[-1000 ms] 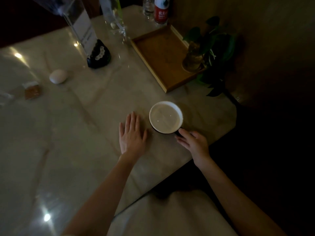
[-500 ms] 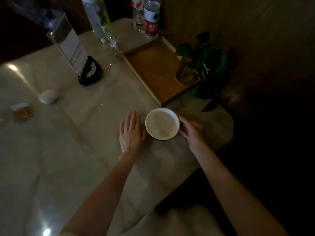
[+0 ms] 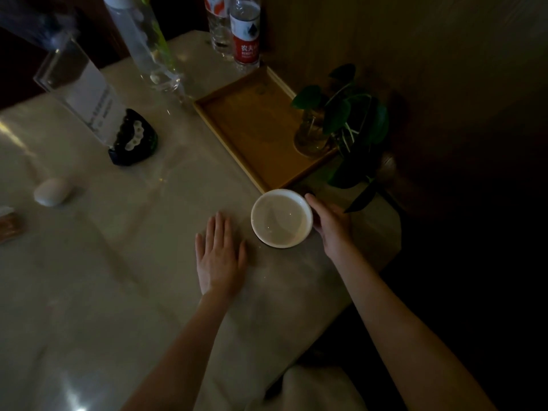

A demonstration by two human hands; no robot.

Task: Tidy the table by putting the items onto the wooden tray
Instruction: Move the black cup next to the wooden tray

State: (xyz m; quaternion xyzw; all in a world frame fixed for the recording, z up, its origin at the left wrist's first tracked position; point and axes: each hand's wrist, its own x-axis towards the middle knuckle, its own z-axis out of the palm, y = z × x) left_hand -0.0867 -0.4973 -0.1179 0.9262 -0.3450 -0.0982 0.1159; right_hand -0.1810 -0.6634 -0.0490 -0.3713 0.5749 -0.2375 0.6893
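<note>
A white cup (image 3: 281,218) with a dark outside sits just in front of the near corner of the wooden tray (image 3: 255,126). My right hand (image 3: 330,222) is wrapped around the cup's right side, where its handle is hidden. Whether the cup rests on the table or is lifted, I cannot tell. My left hand (image 3: 221,255) lies flat on the table, fingers apart, just left of the cup and holding nothing. A small glass vase with a green plant (image 3: 341,120) stands in the tray's right corner.
Two water bottles (image 3: 244,31) stand behind the tray against the wall. A tall clear vase (image 3: 148,46), an acrylic sign stand (image 3: 86,93), a dark dish with white beads (image 3: 133,137), a white oval object (image 3: 52,191) and a brown packet (image 3: 9,226) lie to the left.
My right hand closed around the cup's handle side and moved the cup toward the tray's near corner. My left hand stayed flat on the table.
</note>
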